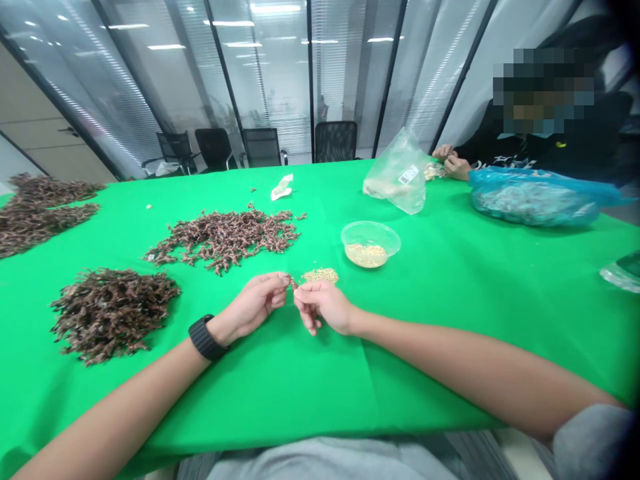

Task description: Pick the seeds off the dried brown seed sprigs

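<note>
In front of me my left hand (261,300) and my right hand (324,305) meet over the green cloth. Both are closed in a pinch on one small brown knobbly piece (293,284), held between the fingertips. Its exact kind is too small to make out. Just beyond my right hand lies a little heap of golden bits (321,275). A clear plastic bowl (371,233) with more golden bits in it stands behind and to the right. Left of my hands are a spread pile of similar brown pieces (230,235) and a taller, darker heap (113,313).
More brown piles (45,207) lie at the far left. Crumpled white paper (283,187), a clear bag (397,177) and a full blue bag (537,197) are across the green table (450,287). At the far right a person's hands (453,162) handle small pale things.
</note>
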Available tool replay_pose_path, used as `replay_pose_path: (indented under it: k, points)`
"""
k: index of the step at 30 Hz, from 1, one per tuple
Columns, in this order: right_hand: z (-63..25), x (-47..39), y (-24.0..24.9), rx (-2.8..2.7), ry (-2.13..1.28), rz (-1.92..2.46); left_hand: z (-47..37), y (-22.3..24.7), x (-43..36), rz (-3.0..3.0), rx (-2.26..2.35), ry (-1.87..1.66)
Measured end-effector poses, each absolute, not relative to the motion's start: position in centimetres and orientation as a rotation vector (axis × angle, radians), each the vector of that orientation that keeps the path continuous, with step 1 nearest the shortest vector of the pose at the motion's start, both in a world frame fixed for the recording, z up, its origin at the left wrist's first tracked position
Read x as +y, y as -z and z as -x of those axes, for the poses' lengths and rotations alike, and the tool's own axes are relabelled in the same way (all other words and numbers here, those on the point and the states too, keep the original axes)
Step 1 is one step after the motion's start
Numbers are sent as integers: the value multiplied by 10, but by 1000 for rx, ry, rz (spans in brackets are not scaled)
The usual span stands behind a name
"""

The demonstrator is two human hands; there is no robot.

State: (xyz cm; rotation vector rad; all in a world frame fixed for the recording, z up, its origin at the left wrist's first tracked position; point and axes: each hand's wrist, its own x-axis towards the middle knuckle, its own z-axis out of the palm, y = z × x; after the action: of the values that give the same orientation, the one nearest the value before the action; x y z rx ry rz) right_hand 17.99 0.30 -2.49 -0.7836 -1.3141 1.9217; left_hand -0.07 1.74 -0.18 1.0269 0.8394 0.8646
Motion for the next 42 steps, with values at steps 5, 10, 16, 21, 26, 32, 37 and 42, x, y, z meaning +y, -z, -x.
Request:
replay_pose_path:
  k: [5, 10, 16, 21, 26, 32, 37, 42]
  points:
    - [-181, 6, 28, -1298, -1963, 758, 0, 2, 18, -1067, 881, -870]
    - [-181, 8, 30, -1270, -1979, 748, 1, 8, 21, -1169, 899, -899]
    - [-182, 7, 23, -1230, -1991, 762, -1, 10, 20, -1367, 981, -972]
    - [-185, 9, 24, -1208, -2012, 727, -5, 7, 18, -1451, 1022, -1040]
    - [-183, 10, 28, -1191, -1977, 712, -6, 6, 17, -1449, 1046, -1014]
    - [-182, 8, 26, -1219, -1932, 762, -4, 5, 16, -1449, 1116, -1021]
    - [-182, 6, 25, -1237, -1920, 785, -3, 5, 16, -1403, 1154, -1036]
    - [-182, 6, 26, -1241, -1934, 787, -4, 5, 16, -1392, 1182, -1086]
